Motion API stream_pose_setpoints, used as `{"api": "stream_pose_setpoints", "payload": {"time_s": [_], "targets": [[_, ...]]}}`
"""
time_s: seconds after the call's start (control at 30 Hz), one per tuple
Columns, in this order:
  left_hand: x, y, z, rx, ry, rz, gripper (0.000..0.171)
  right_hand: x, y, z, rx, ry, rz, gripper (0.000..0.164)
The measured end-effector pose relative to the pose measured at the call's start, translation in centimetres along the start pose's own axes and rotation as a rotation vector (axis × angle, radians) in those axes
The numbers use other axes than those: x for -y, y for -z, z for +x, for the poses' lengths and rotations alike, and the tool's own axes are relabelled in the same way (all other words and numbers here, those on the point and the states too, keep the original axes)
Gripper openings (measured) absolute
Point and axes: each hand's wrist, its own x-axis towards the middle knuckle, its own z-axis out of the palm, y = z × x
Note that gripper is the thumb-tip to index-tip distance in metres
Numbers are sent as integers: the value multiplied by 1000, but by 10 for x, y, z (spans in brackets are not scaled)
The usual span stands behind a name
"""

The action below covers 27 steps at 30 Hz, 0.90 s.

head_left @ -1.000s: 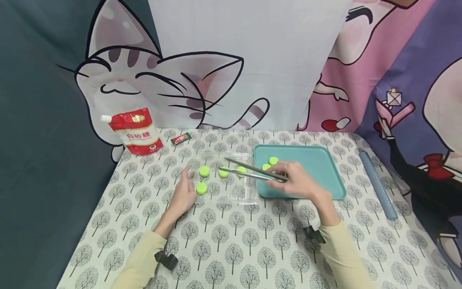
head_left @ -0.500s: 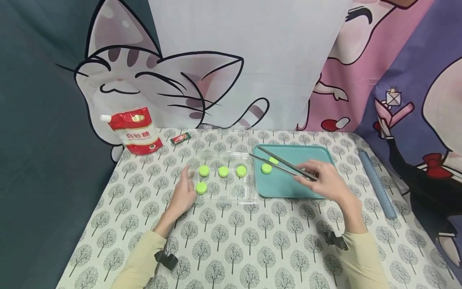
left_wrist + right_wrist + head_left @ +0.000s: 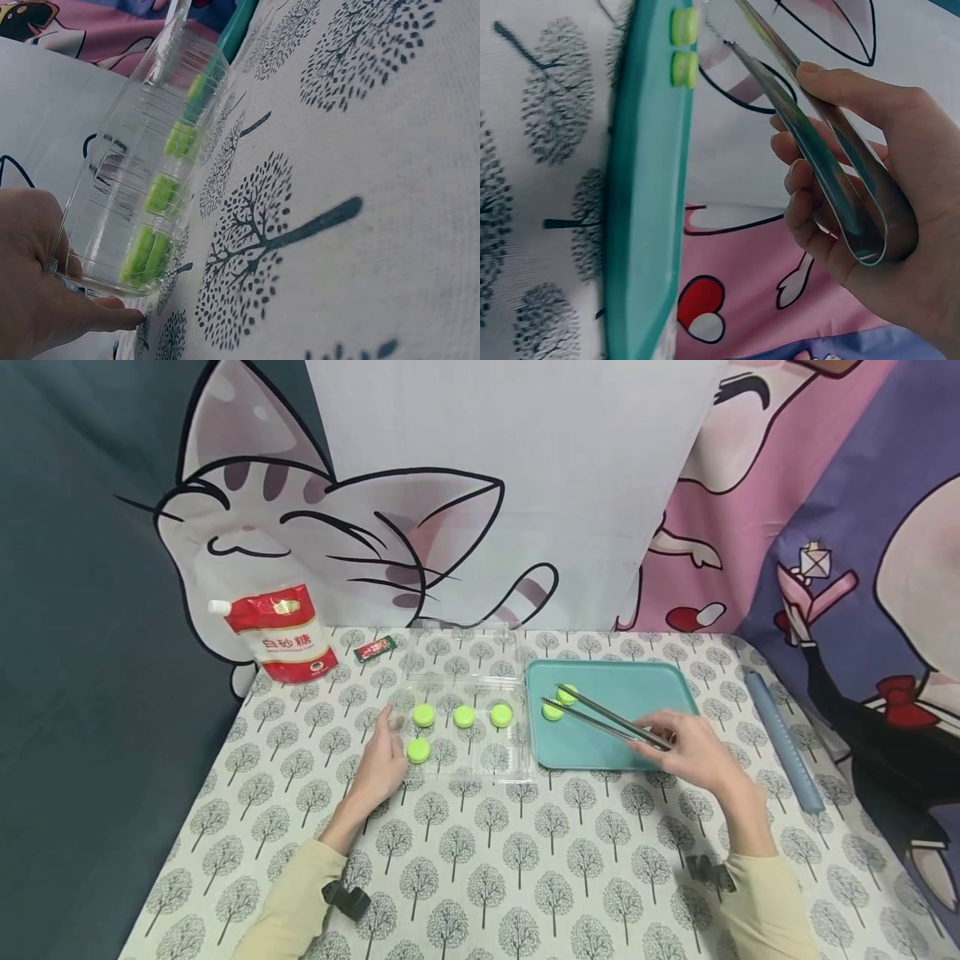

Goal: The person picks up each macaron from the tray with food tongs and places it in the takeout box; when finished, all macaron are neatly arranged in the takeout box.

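Note:
My left hand (image 3: 384,764) grips the left edge of a clear plastic box (image 3: 105,225), thumb low at its corner. Inside the box sit several green macarons (image 3: 464,717), three in the back row and one in front at left. My right hand (image 3: 697,752) holds metal tongs (image 3: 611,716), thumb on one arm and fingers against the other. Their arms stand apart, tips overlapping two green macarons (image 3: 552,713) on the teal tray (image 3: 637,685) in the head view. In the right wrist view, the tongs (image 3: 821,157) rest against the palm at their bend.
The box's clear lid (image 3: 461,652) lies folded back behind it. At back left stands a red and white sugar pouch (image 3: 288,639), with a small green and red packet (image 3: 375,648) beside it. A blue-grey rod (image 3: 783,743) lies near the table's right side.
The right hand and tongs have moved right from over the box to over the tray, the tips coming down to the two macarons. The left hand stays at the box.

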Motion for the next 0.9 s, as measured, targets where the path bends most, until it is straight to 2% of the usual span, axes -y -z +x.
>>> {"api": "stream_pose_setpoints", "payload": {"time_s": [0.17, 0.37, 0.7, 0.9], "targets": [[2, 0, 0, 0, -2, 12, 61, -5, -6, -2, 48, -45, 4, 35], [2, 0, -1, 1, 4, 2, 62, -9, -14, -2, 65, -32, 3, 33], [1, 0, 0, 5, 4, 9, 62, -13, -15, -6, 33, 27, -17, 31], [0, 0, 0, 3, 1, 8, 62, -10, -5, -11, -38, 37, -24, 28]]}}
